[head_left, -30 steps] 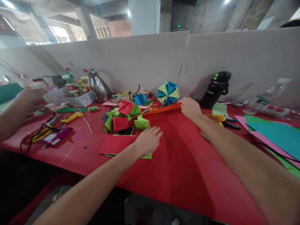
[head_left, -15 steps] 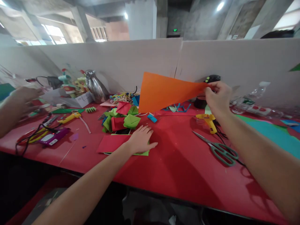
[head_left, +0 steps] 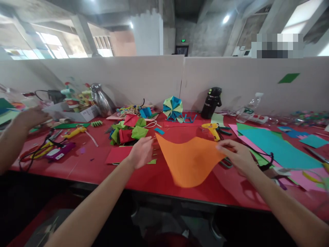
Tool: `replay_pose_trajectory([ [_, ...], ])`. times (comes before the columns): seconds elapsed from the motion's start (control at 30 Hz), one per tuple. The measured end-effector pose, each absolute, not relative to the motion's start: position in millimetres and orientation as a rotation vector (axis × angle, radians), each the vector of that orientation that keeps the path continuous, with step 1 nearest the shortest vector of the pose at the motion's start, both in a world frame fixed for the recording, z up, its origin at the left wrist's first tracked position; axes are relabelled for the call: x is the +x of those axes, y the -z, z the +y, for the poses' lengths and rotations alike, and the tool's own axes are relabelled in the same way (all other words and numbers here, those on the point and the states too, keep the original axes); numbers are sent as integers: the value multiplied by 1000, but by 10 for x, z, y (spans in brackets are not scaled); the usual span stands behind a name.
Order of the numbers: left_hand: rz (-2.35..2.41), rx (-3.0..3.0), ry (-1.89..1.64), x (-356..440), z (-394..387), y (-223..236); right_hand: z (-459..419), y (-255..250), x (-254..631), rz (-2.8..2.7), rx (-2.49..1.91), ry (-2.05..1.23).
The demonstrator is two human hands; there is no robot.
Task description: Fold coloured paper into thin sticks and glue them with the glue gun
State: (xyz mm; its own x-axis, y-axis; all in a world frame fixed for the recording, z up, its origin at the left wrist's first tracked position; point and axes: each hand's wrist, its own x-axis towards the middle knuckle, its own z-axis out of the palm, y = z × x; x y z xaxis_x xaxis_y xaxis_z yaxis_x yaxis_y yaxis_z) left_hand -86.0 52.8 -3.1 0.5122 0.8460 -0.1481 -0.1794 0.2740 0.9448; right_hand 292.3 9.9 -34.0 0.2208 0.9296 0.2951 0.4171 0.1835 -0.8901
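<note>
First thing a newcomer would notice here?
Probably the orange sheet, curved above the red table, its right corner in the right hand, its upper left corner near the left hand. Next, the blue-and-yellow folded paper wheel against the partition.

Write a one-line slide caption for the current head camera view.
Right hand holding a curved orange sheet above a red table, left hand at its other upper corner.
</note>
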Motion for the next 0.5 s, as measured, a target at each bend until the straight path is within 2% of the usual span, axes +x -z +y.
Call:
replay_pose_trajectory([
  [0.13, 1017, 1002, -739, -720, 378, 131, 130, 465, 2850, -1472, -1314, -587],
  [0.33, 1404, 1561, -971, -679, 358, 549, 40, 483, 2715, -1474, -1506, -636],
  [0.4, 1487, 1749, -1034, -739, 392, 596, 29, 487, 2766, -1576, -1588, -661],
  [0.5, 1494, 1722, -1168, -816, 454, 560, 62, 521, 2875, -1651, -1601, -759],
])
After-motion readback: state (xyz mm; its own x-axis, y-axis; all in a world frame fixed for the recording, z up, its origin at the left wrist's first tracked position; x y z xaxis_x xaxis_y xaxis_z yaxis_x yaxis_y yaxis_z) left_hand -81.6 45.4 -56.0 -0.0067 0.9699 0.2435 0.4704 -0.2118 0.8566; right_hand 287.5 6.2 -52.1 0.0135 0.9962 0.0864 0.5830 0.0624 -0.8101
